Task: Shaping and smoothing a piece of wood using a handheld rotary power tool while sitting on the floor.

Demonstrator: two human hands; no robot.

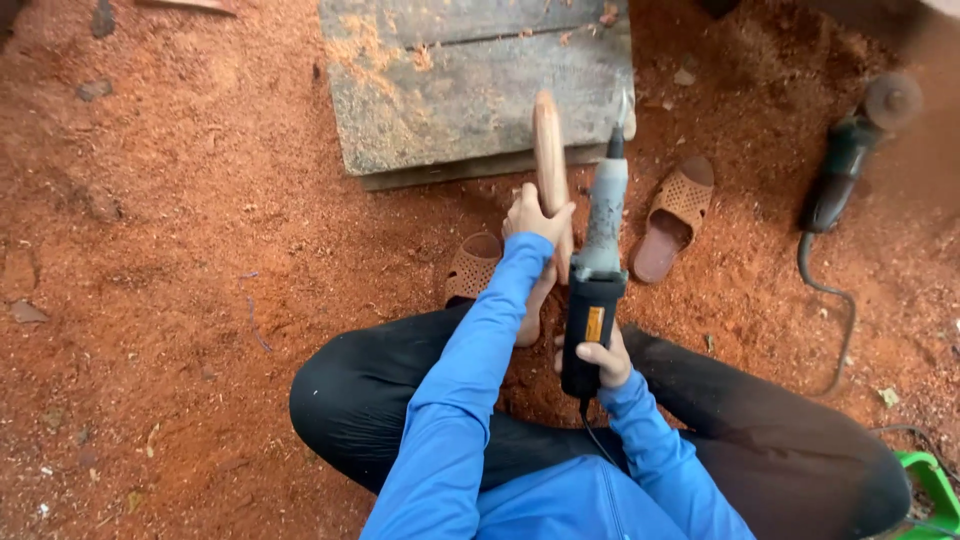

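My left hand grips a long, rounded, reddish-brown wooden piece and holds it upright over the edge of a grey wooden board. My right hand holds the black rear body of a slim grey power tool. The tool's thin tip points up, right beside the top of the wooden piece. Both arms wear blue sleeves. I sit on the ground in black trousers, with one bare foot partly visible under the wooden piece.
Red sawdust covers the ground all around. Two brown perforated slippers lie near my legs. A green angle grinder with its cable lies at the right. A green object shows at the bottom right corner.
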